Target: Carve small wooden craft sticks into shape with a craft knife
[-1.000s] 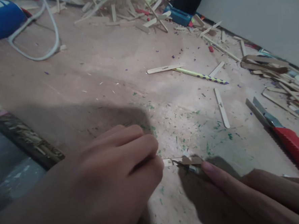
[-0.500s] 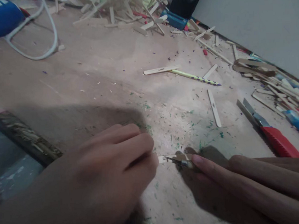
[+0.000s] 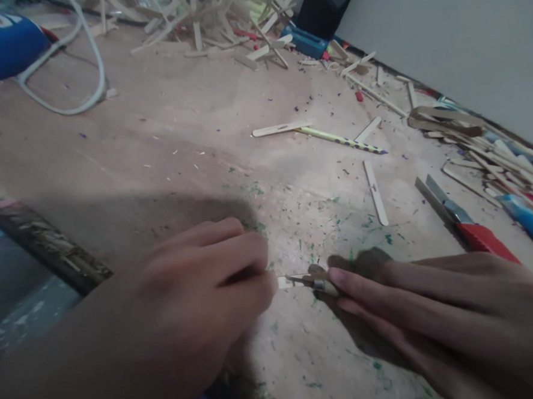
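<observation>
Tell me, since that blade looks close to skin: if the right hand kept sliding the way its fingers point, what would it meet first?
Most likely the left hand: the right hand points its craft knife leftward along the wooden stick pinched in the left fingertips.

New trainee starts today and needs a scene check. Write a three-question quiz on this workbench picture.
1. True or false: the left hand pins one end of the small wooden stick against the table.
2. Which tool does the right hand hold to that stick? A) the red-handled cutter B) a small craft knife C) the spotted pencil
3. Fill in: the red-handled cutter lies on the table, beyond the ____ hand.

Key
1. True.
2. B: the small craft knife has its tip on the stick; the spotted pencil lies untouched farther back.
3. Right.
</observation>
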Action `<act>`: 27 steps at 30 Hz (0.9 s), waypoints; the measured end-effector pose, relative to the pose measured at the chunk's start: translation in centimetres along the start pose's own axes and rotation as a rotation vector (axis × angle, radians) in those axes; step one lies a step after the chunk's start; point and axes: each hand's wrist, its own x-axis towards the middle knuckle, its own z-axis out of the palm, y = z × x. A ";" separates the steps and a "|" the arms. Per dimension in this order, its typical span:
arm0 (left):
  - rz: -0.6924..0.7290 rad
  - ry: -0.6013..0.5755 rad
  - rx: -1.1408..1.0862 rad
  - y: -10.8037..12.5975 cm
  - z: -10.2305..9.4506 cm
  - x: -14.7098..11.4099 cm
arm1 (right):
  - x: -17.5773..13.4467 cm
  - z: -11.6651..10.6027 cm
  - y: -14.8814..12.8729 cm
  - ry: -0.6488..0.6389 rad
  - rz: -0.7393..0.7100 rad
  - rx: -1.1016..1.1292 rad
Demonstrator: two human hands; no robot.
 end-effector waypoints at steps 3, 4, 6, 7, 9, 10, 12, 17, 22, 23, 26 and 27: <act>-0.030 -0.003 -0.051 0.3 -0.1 0.0 | 0.7 0.4 0.5 0.013 0.077 0.144; -0.032 0.002 -0.064 0.3 -0.2 0.0 | 0.7 0.5 0.5 0.002 0.117 0.193; -0.026 0.014 -0.063 0.5 -0.3 0.2 | 0.6 0.6 0.3 0.001 0.164 0.256; -0.018 0.022 -0.052 0.6 -0.4 0.3 | 0.5 0.5 0.3 0.020 0.159 0.265; -0.008 0.042 -0.033 0.6 -0.5 0.4 | 0.3 0.4 0.2 0.040 0.135 0.255; -0.011 0.044 -0.030 0.6 -0.5 0.5 | 0.2 0.3 0.2 0.045 0.119 0.244; -0.021 0.043 -0.038 0.7 -0.4 0.5 | 0.1 0.2 0.3 0.048 0.105 0.247; 0.005 0.046 -0.063 0.6 -0.1 0.6 | 0.2 0.1 0.8 0.019 0.055 0.212; 0.021 0.032 0.023 0.8 -0.2 0.5 | 0.0 0.3 1.0 -0.013 0.043 0.194; 0.026 0.028 0.027 0.8 -0.3 0.4 | -0.1 0.4 0.9 0.004 0.055 0.193; 0.023 0.020 0.028 0.9 -0.3 0.4 | -0.4 0.6 0.6 0.021 0.074 0.141; 0.021 0.020 0.020 0.9 -0.3 0.4 | -0.6 0.6 0.6 0.015 0.077 0.116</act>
